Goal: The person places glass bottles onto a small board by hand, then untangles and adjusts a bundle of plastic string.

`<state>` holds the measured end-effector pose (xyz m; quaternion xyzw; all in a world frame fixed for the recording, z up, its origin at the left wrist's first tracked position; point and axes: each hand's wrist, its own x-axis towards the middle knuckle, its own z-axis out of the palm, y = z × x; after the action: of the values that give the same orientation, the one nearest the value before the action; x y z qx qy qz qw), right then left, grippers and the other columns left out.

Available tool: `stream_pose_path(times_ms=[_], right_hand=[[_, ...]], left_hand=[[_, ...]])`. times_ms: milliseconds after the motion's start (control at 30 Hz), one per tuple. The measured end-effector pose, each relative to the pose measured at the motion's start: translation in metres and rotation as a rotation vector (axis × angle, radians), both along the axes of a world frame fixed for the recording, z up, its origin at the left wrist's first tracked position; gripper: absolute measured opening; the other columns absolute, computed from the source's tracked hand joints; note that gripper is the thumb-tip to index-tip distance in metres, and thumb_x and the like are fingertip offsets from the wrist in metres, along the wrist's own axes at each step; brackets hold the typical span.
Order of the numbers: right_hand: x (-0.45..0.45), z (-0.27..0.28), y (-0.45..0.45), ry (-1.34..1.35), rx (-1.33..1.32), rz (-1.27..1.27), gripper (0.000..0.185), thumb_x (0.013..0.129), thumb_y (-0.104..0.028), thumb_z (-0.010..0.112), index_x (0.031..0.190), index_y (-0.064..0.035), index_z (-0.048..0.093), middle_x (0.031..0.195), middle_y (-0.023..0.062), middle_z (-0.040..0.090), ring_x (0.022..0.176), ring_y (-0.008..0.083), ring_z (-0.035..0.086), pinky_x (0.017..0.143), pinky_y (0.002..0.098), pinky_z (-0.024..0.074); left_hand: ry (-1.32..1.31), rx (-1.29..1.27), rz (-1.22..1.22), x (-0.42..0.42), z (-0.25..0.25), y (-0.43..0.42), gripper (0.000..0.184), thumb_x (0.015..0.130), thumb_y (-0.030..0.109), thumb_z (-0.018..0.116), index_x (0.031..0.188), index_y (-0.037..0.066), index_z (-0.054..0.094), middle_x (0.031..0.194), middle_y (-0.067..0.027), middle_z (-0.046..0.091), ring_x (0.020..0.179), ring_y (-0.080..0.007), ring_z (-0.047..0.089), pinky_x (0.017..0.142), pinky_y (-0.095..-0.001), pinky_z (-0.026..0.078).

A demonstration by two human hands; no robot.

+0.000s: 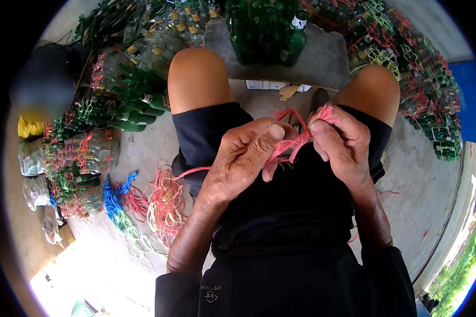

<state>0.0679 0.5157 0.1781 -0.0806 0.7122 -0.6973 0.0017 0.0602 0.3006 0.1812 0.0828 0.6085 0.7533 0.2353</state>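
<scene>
A frayed pink plastic string (296,141) runs between my two hands, above my lap. My left hand (247,150) pinches it between thumb and fingers, and a length of it trails out past the wrist to the left. Close by, my right hand (339,141) grips the bunched, tufted end between thumb and forefinger. Several loops and loose strands show between the hands; whether they form a knot I cannot tell. Beyond my knees, green glass bottles (268,34) stand upright on a low grey slab (322,58).
On the floor at left lie a tangle of pink string (165,203) and a bundle of blue string (116,195). Tied bundles of bottles (90,150) are stacked at left, with more bound bottles (407,68) piled at right. A blue panel (468,100) stands at far right.
</scene>
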Motion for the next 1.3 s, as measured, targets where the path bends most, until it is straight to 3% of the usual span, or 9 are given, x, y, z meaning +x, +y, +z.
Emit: stream_pose_path(times_ms=[133,233,367,533,600,900,1100,1233,1300], right_hand=[[-0.001,-0.006,0.0,0.103,0.045,0.005,0.012,0.104,-0.01,0.065,0.099,0.0014,0.064,0.079,0.0,0.058,0.057,0.0032,0.045,0.05,0.0215,0.0353],[-0.001,-0.009,-0.003,0.17,0.095,-0.019,0.01,0.103,-0.008,0.065,0.1,0.0014,0.064,0.08,-0.001,0.058,0.06,0.0027,0.047,0.052,0.0207,0.0366],[0.001,-0.012,-0.003,0.185,0.172,-0.06,0.005,0.101,-0.002,0.066,0.103,0.0025,0.067,0.082,-0.0011,0.063,0.068,0.0024,0.05,0.06,0.0206,0.0423],[-0.009,-0.009,0.004,-0.012,0.169,-0.255,0.006,0.1,0.0,0.063,0.097,0.0042,0.066,0.078,-0.0021,0.062,0.07,0.0018,0.051,0.061,0.0214,0.0436],[-0.013,-0.011,0.011,-0.001,0.151,-0.218,0.004,0.099,0.001,0.065,0.096,0.0043,0.066,0.078,-0.0017,0.061,0.07,0.0019,0.052,0.061,0.0217,0.0437],[-0.015,-0.005,-0.005,0.063,0.266,-0.149,0.006,0.095,0.002,0.066,0.091,0.0038,0.063,0.07,0.0011,0.054,0.065,0.0025,0.045,0.056,0.0241,0.0403],[-0.012,-0.015,-0.009,0.103,0.141,-0.186,0.009,0.097,0.002,0.065,0.088,0.0022,0.061,0.07,-0.0003,0.05,0.064,0.0026,0.042,0.054,0.0242,0.0362],[-0.009,-0.013,-0.004,0.097,0.16,-0.163,0.009,0.098,0.001,0.065,0.089,0.0017,0.062,0.071,-0.0008,0.052,0.064,0.0036,0.043,0.056,0.0239,0.0373],[-0.009,-0.005,-0.003,0.115,0.118,-0.156,0.008,0.099,0.0,0.065,0.092,0.0015,0.062,0.072,-0.0009,0.054,0.065,0.0041,0.045,0.058,0.0236,0.0384]], left_hand=[[0.041,-0.037,0.0,-0.003,0.007,0.0,0.046,0.111,0.037,0.052,0.114,-0.006,0.07,0.08,-0.0061,0.067,0.061,-0.0082,0.054,0.055,-0.0226,0.041],[0.198,-0.168,-0.051,-0.004,0.01,0.002,0.04,0.111,0.032,0.055,0.101,-0.004,0.07,0.078,-0.0036,0.064,0.067,-0.0068,0.052,0.059,-0.0233,0.041],[0.287,-0.118,0.058,0.004,0.004,0.008,0.032,0.109,0.017,0.059,0.085,-0.002,0.066,0.075,-0.0007,0.061,0.069,-0.0062,0.049,0.061,-0.024,0.04],[0.323,-0.284,0.081,0.017,0.023,-0.007,0.033,0.108,0.016,0.06,0.081,-0.002,0.065,0.07,-0.0015,0.061,0.063,-0.0073,0.049,0.058,-0.0252,0.04],[0.448,-0.328,0.078,0.021,0.023,-0.015,0.032,0.107,0.014,0.06,0.08,-0.002,0.065,0.067,-0.004,0.062,0.059,-0.0095,0.052,0.056,-0.0262,0.04],[0.428,-0.333,0.147,0.043,0.03,-0.027,0.026,0.104,0.011,0.065,0.082,-0.003,0.068,0.066,-0.0057,0.064,0.052,-0.011,0.056,0.051,-0.0254,0.043],[0.408,-0.237,0.229,0.049,0.014,-0.026,0.028,0.105,0.011,0.063,0.082,-0.003,0.067,0.067,-0.0053,0.063,0.054,-0.0111,0.054,0.053,-0.0257,0.043],[0.364,-0.136,0.213,0.042,-0.001,-0.037,0.031,0.109,0.017,0.058,0.084,-0.001,0.061,0.079,-0.0076,0.063,0.07,-0.012,0.055,0.065,-0.0277,0.047],[0.339,-0.01,0.236,0.035,-0.003,-0.029,0.033,0.11,0.022,0.055,0.086,0.0,0.058,0.106,-0.017,0.063,0.077,-0.0152,0.057,0.073,-0.0316,0.05]])
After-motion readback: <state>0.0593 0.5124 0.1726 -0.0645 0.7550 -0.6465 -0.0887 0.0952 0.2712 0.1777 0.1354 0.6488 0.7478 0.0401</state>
